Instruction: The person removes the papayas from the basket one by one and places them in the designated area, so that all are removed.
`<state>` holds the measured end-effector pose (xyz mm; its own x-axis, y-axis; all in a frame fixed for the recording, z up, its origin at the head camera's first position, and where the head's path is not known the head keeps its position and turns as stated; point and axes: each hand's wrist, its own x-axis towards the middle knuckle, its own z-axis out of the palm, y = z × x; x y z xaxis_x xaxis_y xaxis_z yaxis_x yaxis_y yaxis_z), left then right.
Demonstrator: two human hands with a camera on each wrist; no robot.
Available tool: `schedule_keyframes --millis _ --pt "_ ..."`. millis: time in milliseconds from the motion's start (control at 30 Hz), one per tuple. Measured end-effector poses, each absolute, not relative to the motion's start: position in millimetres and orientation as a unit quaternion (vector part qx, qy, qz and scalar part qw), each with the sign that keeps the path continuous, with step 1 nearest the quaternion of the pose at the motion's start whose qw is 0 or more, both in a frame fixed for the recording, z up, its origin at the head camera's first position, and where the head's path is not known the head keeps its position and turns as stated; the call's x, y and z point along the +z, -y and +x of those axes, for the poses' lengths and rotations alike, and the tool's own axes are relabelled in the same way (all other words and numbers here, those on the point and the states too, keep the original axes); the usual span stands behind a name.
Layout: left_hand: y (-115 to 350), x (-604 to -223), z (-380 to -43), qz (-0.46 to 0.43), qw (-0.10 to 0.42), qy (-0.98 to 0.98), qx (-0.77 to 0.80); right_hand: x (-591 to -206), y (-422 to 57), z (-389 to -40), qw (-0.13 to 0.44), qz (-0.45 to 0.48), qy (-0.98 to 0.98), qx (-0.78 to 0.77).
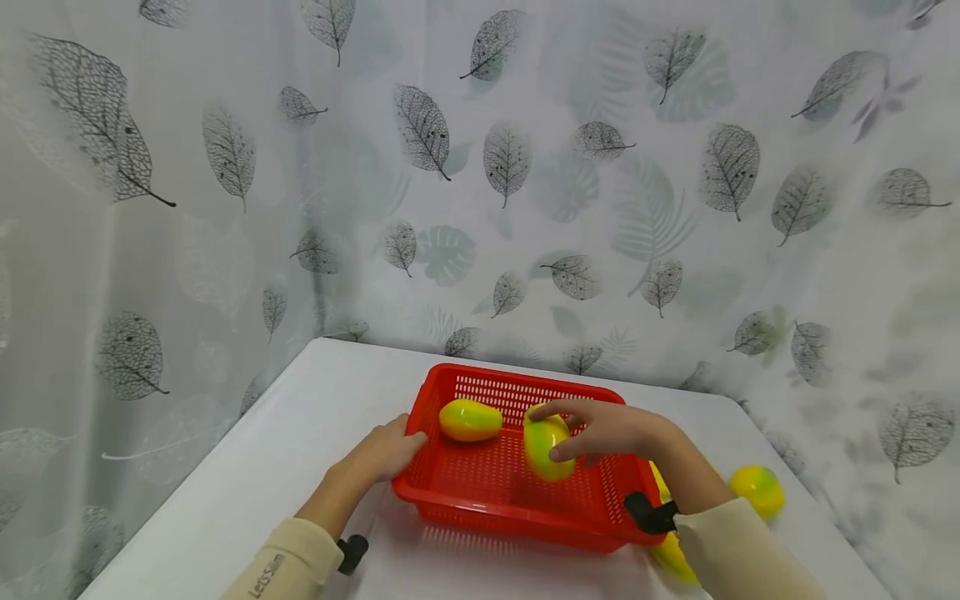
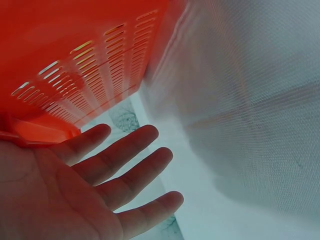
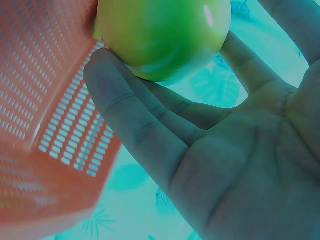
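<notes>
A red slotted plastic basket (image 1: 517,525) sits before me on the white table. My left hand (image 1: 386,450) grips its left rim, thumb over the edge; in the left wrist view the fingers (image 2: 127,182) stretch out straight below the rim. Over the basket's right half, my right hand (image 1: 626,429) holds a glossy yellow-green mango (image 1: 547,454) between thumb and fingertips. The right wrist view has this mango (image 3: 165,35) against the fingers, close to the basket's slotted wall (image 3: 75,125). Another yellow-green mango (image 1: 470,421) lies in the basket at the back left.
On the white table (image 1: 337,383), a round yellow-green fruit (image 1: 757,492) lies right of the basket. More yellow fruit (image 1: 675,557) shows partly behind the right forearm and basket corner. A leaf-patterned curtain (image 1: 480,208) hangs along the table's back and sides.
</notes>
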<state>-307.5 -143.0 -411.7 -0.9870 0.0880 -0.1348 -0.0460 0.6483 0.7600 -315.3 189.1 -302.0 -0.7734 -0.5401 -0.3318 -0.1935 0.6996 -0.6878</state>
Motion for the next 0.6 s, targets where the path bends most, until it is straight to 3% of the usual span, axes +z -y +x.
schedule_keyframes --millis 600 --pt "143 -413 -308 0.011 0.079 -0.899 0.430 -285 -233 -306 0.257 -0.193 -0.888 -0.328"
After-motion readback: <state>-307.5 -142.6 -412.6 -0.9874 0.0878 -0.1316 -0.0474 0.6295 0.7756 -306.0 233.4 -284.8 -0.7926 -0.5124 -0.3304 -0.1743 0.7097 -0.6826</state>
